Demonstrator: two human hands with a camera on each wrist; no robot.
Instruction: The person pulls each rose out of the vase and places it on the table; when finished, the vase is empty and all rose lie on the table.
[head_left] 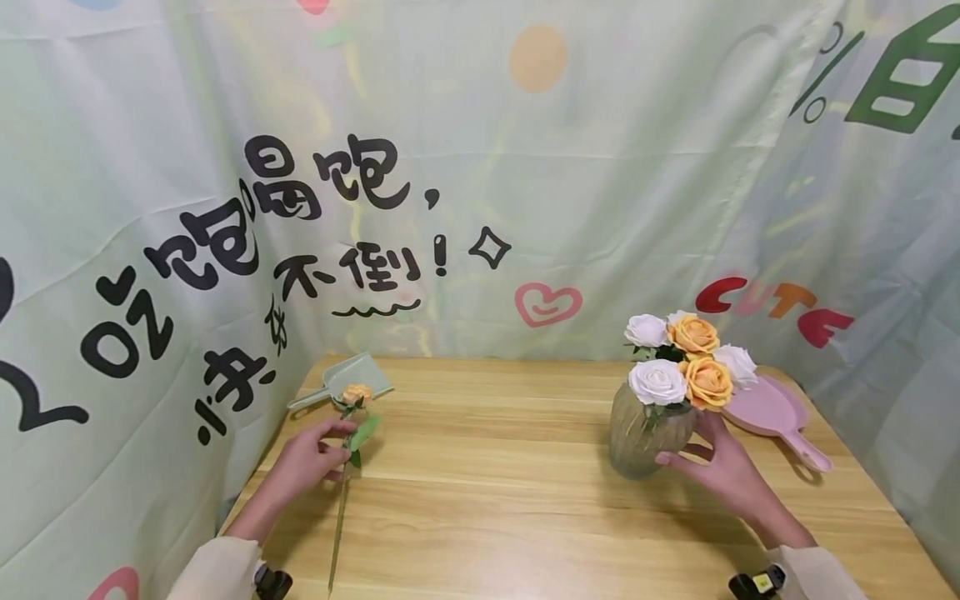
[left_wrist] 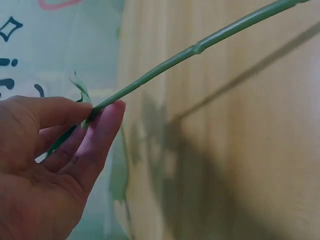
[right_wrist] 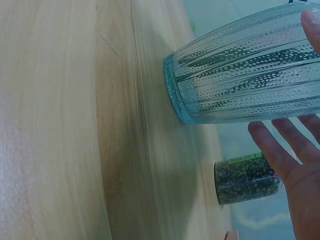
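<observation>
My left hand (head_left: 311, 454) pinches the green stem of an orange rose (head_left: 356, 392) between thumb and fingers. The bloom points away from me, and the long stem (left_wrist: 170, 62) slants over the tabletop in the left wrist view. At the right, my right hand (head_left: 720, 467) grips a ribbed glass vase (head_left: 637, 442), its thumb on the near side and its fingers around the far side. White roses (head_left: 657, 382) and orange roses (head_left: 708, 383) stand in the vase. The vase's base (right_wrist: 175, 90) is close to the wood in the right wrist view.
A pink pan (head_left: 772, 408) lies behind the right hand on the wooden table (head_left: 487, 500). At the back left is a pale grey-green square scoop (head_left: 363, 371) with a handle. A clear jar of small pebbles (right_wrist: 247, 182) stands beyond the vase. Printed cloth (head_left: 600, 192) hangs around the table.
</observation>
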